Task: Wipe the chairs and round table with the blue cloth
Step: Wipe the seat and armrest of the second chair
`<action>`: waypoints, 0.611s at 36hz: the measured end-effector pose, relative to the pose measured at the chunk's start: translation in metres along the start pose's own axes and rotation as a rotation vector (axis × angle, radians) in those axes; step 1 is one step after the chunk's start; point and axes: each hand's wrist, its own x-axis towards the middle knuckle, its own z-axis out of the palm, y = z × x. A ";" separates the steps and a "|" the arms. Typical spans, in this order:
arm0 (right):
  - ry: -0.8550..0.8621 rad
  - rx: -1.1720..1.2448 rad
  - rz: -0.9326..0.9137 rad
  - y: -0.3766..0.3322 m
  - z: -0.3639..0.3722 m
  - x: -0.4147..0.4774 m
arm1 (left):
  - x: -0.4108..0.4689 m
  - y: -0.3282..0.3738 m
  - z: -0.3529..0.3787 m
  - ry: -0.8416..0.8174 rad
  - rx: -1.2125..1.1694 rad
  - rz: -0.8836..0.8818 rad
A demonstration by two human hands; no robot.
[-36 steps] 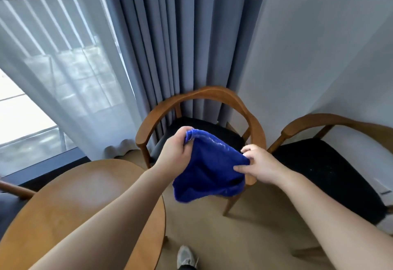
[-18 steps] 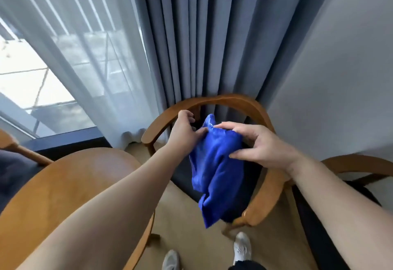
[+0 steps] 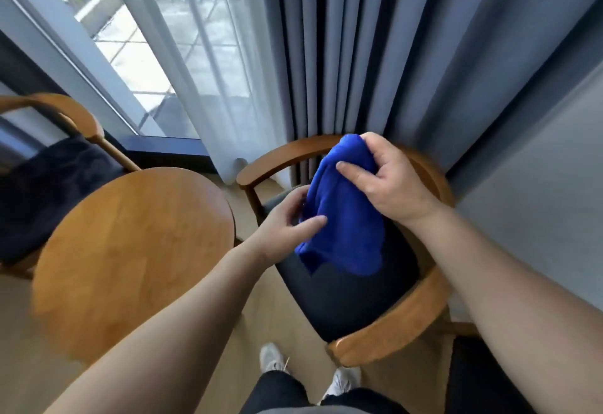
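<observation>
The blue cloth hangs bunched above the dark seat of a wooden armchair. My right hand grips the cloth's top, with the thumb pressed on its front. My left hand holds the cloth's left edge lower down, fingers curled around it. The round wooden table stands to the left of this chair. A second armchair with a dark cushion sits at the far left behind the table.
Grey curtains and a sheer white curtain hang right behind the chair, with a window at the left. A grey wall closes the right side. My shoes stand on the beige floor before the chair.
The view has swung left and closer over the chair. My right hand rose to the cloth's top and closed on it. My left hand dropped to the cloth's lower left edge.
</observation>
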 end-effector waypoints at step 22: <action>-0.021 -0.220 0.487 0.102 0.026 -0.006 | 0.021 -0.027 -0.022 0.018 -0.162 -0.126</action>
